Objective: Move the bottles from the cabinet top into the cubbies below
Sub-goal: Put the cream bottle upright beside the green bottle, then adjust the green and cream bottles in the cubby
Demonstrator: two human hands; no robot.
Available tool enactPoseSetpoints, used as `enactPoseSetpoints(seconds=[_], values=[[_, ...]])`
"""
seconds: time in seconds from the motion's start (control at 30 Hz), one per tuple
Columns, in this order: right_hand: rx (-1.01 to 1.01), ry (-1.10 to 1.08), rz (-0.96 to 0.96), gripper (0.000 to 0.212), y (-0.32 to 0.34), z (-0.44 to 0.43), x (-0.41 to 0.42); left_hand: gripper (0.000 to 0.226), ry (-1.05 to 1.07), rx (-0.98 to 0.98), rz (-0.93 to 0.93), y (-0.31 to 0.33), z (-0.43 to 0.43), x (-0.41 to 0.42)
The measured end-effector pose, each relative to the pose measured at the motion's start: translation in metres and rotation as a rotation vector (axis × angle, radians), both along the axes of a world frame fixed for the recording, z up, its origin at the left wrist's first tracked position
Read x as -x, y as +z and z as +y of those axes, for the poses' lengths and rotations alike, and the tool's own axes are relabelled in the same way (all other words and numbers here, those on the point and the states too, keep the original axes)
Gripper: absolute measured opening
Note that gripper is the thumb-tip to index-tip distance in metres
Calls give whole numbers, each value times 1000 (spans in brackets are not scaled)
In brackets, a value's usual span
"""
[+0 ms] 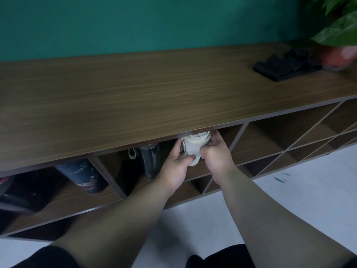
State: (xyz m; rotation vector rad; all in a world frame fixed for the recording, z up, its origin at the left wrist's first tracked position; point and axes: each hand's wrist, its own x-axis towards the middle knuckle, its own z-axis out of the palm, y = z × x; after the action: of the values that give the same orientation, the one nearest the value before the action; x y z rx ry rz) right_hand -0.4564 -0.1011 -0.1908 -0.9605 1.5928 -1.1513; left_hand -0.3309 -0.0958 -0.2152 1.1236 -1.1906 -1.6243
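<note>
Both hands [193,161] grip white bottle [195,147], top-row cubby [237,136].

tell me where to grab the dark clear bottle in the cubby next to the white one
Take the dark clear bottle by its body, coming from the cubby's open front. It stands upright with its lid close under the cabinet top, so there is little room for a grip from above. The white bottle crowds its right side.

home | wooden cubby cabinet [135,89] | potted plant [336,35] | teal wall [135,22]
</note>
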Motion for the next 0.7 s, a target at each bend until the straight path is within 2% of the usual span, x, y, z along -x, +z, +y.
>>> enactPoseSetpoints(seconds=[0.13,0.23,0.3,0.33,0.4,0.43,0.5,0.57,0.63,0.7], values=[[3,9,-32,77,5,3,1,62,48,-16,-75,4,2,0],[-47,-12,-36,78,8,5,0,68,80,-46,-51,4,8,-2],[-192,-36,51,62,15,10,-1,69,75,-97,-52,5,19,-9],[-309,-23,99,49,17,14,-1,61,48,-120,-65,5,25,-14],[-541,116,149,34,22,26,-8,50,-7,-202,-102,8,44,-29],[-600,222,172,33,23,33,-15,48,-20,-237,-118,9,52,-39],[-562,382,271,36,20,38,-29,45,-1,-275,-137,8,62,-61],[-394,452,324,39,18,36,-45,45,93,-273,-134,6,61,-80],[-258,439,301,68,21,32,-62,48,238,-281,-111,2,54,-95],[-136,365,288,75,25,27,-77,58,309,-246,-130,2,50,-101]])
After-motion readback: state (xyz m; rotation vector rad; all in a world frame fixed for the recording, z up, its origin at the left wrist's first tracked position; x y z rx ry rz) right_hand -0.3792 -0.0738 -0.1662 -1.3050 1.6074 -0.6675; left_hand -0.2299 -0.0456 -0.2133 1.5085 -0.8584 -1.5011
